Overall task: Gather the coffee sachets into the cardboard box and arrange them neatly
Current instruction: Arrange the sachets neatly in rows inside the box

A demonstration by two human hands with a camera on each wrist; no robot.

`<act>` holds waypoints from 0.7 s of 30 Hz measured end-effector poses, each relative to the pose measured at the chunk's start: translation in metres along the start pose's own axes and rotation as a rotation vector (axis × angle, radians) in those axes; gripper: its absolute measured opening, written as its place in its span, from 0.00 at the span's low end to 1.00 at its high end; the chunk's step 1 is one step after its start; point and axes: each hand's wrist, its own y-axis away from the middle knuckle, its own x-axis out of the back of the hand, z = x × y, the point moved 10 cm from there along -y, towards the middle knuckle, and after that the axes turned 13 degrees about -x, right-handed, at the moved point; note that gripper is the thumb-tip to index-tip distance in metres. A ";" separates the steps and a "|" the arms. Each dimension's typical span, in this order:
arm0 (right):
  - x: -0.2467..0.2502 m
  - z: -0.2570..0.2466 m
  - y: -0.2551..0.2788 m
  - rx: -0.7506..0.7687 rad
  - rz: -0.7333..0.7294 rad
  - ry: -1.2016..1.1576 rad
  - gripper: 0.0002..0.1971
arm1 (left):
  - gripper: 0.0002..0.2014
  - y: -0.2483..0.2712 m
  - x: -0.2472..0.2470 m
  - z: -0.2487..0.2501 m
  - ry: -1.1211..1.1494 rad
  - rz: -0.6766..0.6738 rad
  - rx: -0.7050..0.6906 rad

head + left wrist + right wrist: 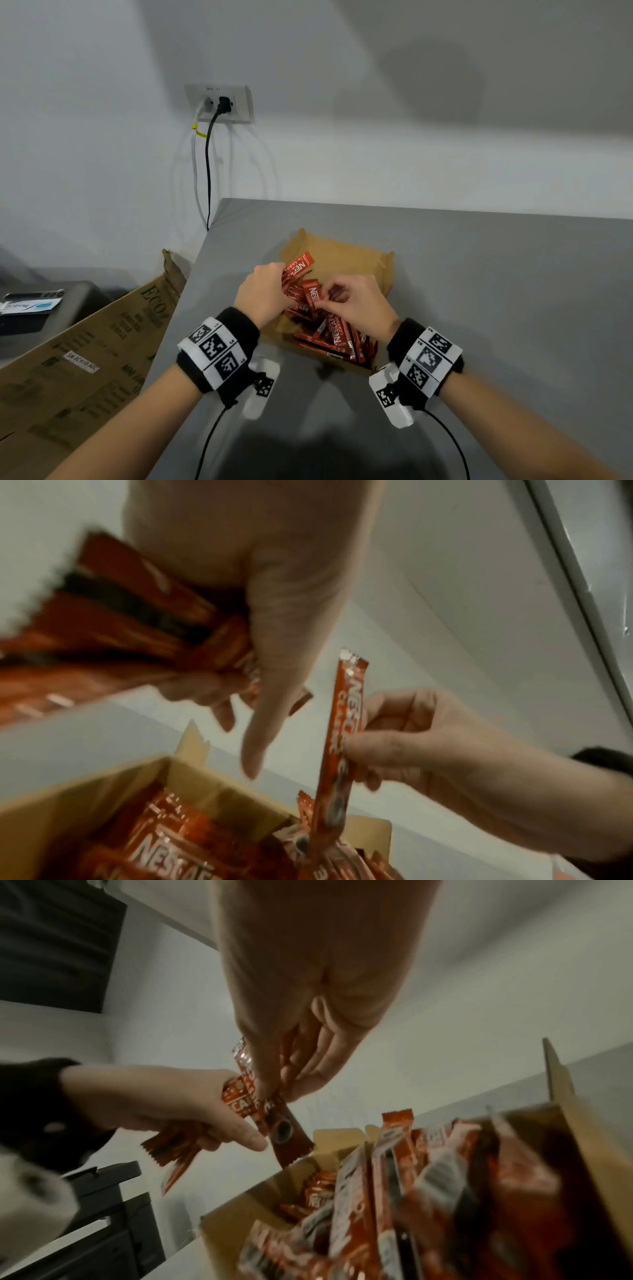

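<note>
A small open cardboard box (346, 255) stands on the grey table (479, 291), with several red coffee sachets (339, 337) heaped loosely in its near part. Above the box's left side my left hand (265, 294) grips a bundle of sachets (297, 268), which fans out in the left wrist view as the bundle (113, 631). My right hand (356, 301) pinches a single sachet (313, 294) upright between thumb and fingers, just right of the bundle. That single sachet (342, 729) hangs over the box (192, 775). In the right wrist view the sachet (274, 1118) nearly meets the left hand (164, 1099).
A large printed cardboard carton (85, 356) leans against the table's left edge. A wall socket (219, 102) with two cables hangs behind. Dark equipment (41, 308) sits at far left. The table stretches bare to the right of the box.
</note>
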 end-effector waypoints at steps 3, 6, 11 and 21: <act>-0.008 0.002 0.000 -0.004 0.010 0.035 0.03 | 0.13 -0.006 -0.003 -0.002 -0.259 -0.081 -0.007; -0.019 -0.001 -0.004 -0.004 -0.004 0.097 0.04 | 0.20 -0.007 -0.013 -0.020 -0.333 -0.206 0.064; -0.047 -0.010 -0.008 0.028 -0.098 0.346 0.04 | 0.15 -0.004 -0.031 -0.031 -0.279 -0.321 0.037; -0.083 -0.014 0.000 0.080 -0.294 0.770 0.07 | 0.15 0.026 -0.040 -0.046 -0.276 -0.306 0.095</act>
